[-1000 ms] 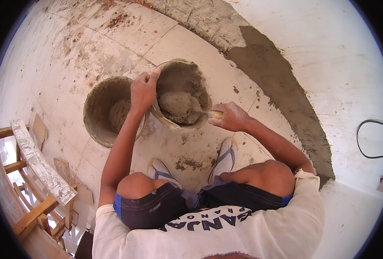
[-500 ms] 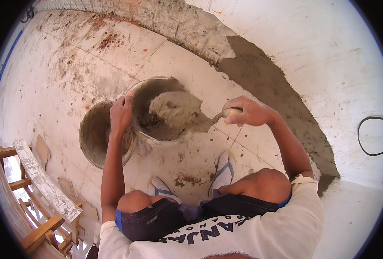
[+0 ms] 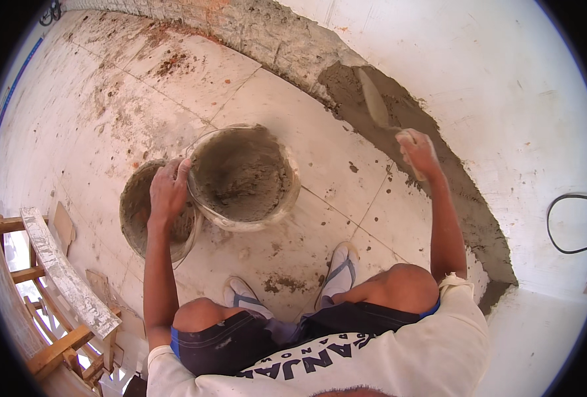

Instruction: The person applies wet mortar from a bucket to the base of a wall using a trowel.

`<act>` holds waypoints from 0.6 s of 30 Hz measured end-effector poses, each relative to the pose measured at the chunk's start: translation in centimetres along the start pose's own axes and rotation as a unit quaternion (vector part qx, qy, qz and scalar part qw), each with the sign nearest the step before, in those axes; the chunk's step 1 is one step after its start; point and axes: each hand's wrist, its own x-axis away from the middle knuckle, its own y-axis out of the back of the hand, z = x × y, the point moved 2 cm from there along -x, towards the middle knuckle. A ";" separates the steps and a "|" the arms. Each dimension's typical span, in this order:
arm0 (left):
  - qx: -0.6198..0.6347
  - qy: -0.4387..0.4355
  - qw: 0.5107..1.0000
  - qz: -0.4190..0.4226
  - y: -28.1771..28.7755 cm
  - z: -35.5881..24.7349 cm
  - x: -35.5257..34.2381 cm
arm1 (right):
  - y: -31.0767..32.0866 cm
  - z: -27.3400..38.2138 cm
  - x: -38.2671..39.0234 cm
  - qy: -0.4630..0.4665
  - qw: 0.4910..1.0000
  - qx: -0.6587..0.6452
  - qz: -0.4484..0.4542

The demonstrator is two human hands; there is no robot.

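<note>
My right hand [image 3: 419, 153] is closed round the handle of a trowel [image 3: 373, 98]. Its blade, slightly blurred, lies against the wet grey mortar band [image 3: 409, 122] along the foot of the white wall. On the left, my left hand [image 3: 168, 190] grips the near-left rim of a bucket [image 3: 288, 198], whose inside is coated with mortar [image 3: 244, 178]. A second mortar-smeared bucket [image 3: 135, 231] stands against it, partly hidden under my left hand and forearm.
Mortar crumbs dot the pale tiled floor [image 3: 333, 178]. Rough bare masonry [image 3: 287, 43] continues the band to the far left. Wooden framing with a whitened board [image 3: 68, 278] stands at lower left. A black cable loop [image 3: 551, 225] hangs at right. My sandalled feet [image 3: 340, 268] are below the buckets.
The trowel has left the bucket with a mortar load and moved up and right to the wall band, where fresh mortar now extends farther left. My left hand stays at the bucket, slightly lower.
</note>
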 end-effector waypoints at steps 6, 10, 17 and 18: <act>-0.101 -0.084 0.991 0.036 0.8 3.3 -2.5 | -7.9 -1.0 -2.4 0.082 0.981 0.176 -0.026; -0.082 -0.099 0.992 0.001 1.5 5.9 -2.5 | -10.1 -0.8 -4.5 0.066 0.957 0.278 -0.043; -0.172 -0.055 0.984 0.007 2.3 8.1 -1.6 | -9.4 -1.3 -5.9 0.106 0.903 0.392 -0.141; -0.185 -0.052 0.981 0.011 2.4 8.4 -1.3 | -9.1 -1.2 -5.7 0.106 0.900 0.395 -0.150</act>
